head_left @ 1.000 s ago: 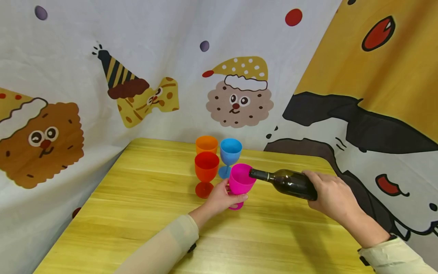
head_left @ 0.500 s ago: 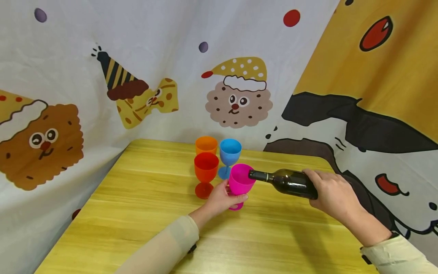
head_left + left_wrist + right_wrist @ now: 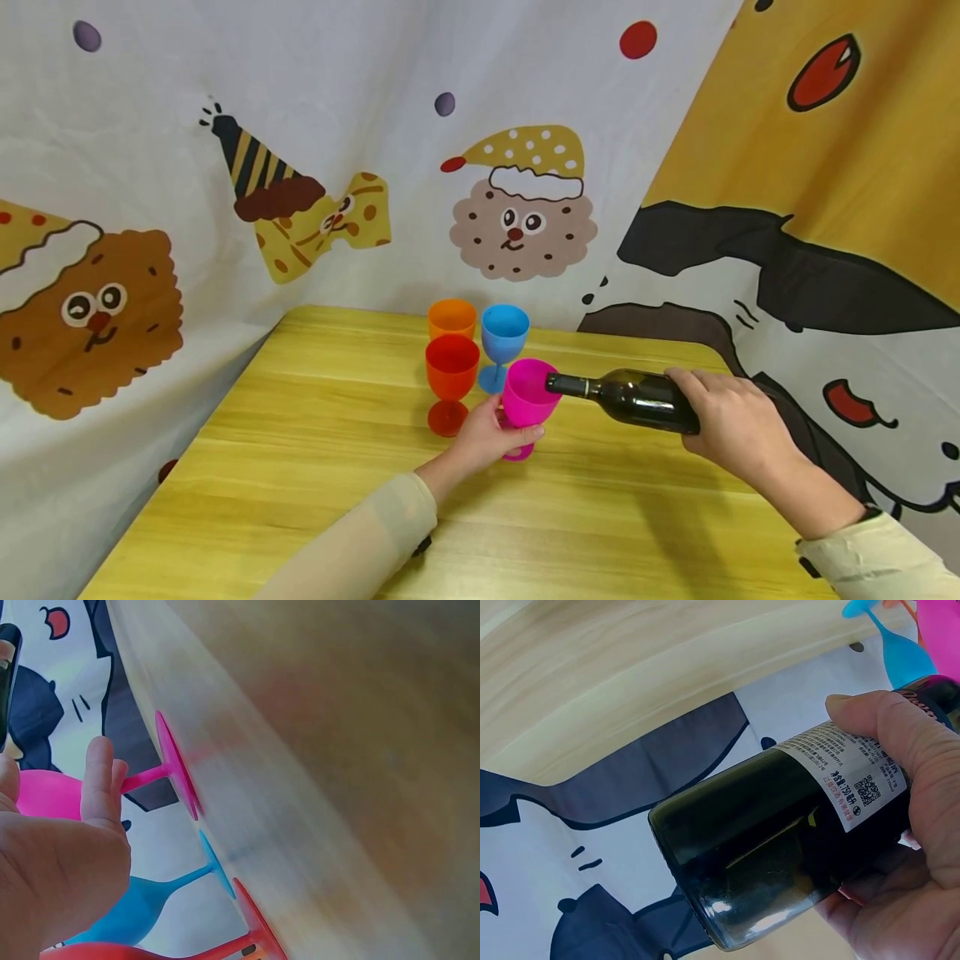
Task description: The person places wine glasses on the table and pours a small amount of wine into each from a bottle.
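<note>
In the head view my left hand [image 3: 483,433] grips a pink goblet [image 3: 527,398] low on its bowl and around the stem. The goblet's foot shows close over the table in the left wrist view. My right hand [image 3: 731,421] holds a dark wine bottle [image 3: 641,400] tipped nearly level, its mouth at the goblet's right rim. Fingers and thumb wrap the bottle's body, beside a white printed label [image 3: 851,776] in the right wrist view. No stream shows at the bottle's mouth. Left of the pink goblet stands a red goblet [image 3: 452,371], with a blue goblet [image 3: 505,333] behind.
An orange goblet [image 3: 452,315] stands at the back, partly hidden by the red one. All are on a wood-grain table [image 3: 315,467]. A white cloth printed with cartoon figures [image 3: 412,50] hangs right behind the table's far edge.
The right hand and bottle have shifted very slightly, the bottle's mouth staying at the pink goblet's rim. The left hand keeps its grip, and the standing goblets stay in place.
</note>
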The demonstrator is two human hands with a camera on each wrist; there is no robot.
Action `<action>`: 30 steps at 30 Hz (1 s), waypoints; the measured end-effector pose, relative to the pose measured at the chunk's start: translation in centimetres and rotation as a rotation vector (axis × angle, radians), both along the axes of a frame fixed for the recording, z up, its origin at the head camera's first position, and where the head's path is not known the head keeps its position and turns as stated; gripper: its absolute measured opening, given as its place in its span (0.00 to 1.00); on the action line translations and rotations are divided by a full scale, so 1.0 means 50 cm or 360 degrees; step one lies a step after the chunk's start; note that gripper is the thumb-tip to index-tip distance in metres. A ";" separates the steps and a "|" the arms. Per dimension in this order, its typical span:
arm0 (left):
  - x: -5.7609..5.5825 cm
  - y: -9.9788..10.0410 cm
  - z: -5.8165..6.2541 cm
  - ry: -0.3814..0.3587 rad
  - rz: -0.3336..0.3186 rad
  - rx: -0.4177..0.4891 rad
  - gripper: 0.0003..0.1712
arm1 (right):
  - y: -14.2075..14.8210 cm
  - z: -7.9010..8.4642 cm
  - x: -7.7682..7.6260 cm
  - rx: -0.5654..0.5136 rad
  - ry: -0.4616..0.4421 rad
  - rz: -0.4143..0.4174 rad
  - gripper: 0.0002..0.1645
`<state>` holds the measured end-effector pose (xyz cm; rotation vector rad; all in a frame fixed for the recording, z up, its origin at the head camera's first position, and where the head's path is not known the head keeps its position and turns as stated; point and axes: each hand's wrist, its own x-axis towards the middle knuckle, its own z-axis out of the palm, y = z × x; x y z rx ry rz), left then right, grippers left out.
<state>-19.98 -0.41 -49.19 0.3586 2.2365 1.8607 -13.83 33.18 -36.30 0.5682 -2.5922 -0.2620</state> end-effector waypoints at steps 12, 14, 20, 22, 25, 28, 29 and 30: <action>-0.001 -0.003 -0.006 -0.0008 0.0003 0.0027 0.40 | -0.003 0.006 0.000 0.0034 -0.0030 -0.0031 0.57; 0.000 -0.003 -0.005 -0.0009 0.0002 0.0026 0.40 | -0.003 0.008 0.000 0.0042 -0.0027 -0.0033 0.58; -0.001 -0.004 -0.003 -0.0018 0.0000 0.0018 0.41 | -0.004 0.014 0.000 0.0068 -0.0021 -0.0031 0.60; -0.001 -0.004 -0.002 -0.0029 0.0004 0.0009 0.40 | -0.004 0.016 0.000 0.0075 -0.0022 -0.0029 0.61; -0.002 -0.004 -0.002 -0.0024 0.0007 -0.0002 0.40 | -0.004 0.018 -0.001 0.0075 -0.0012 -0.0019 0.61; -0.004 -0.003 -0.003 -0.0026 0.0014 -0.0008 0.39 | -0.004 0.020 -0.002 0.0069 -0.0006 -0.0011 0.61; -0.004 -0.003 -0.003 -0.0023 0.0015 -0.0007 0.39 | -0.004 0.020 -0.002 0.0067 -0.0010 -0.0013 0.61; -0.005 -0.003 -0.003 -0.0025 0.0016 -0.0008 0.39 | -0.005 0.021 -0.002 0.0065 -0.0013 -0.0014 0.60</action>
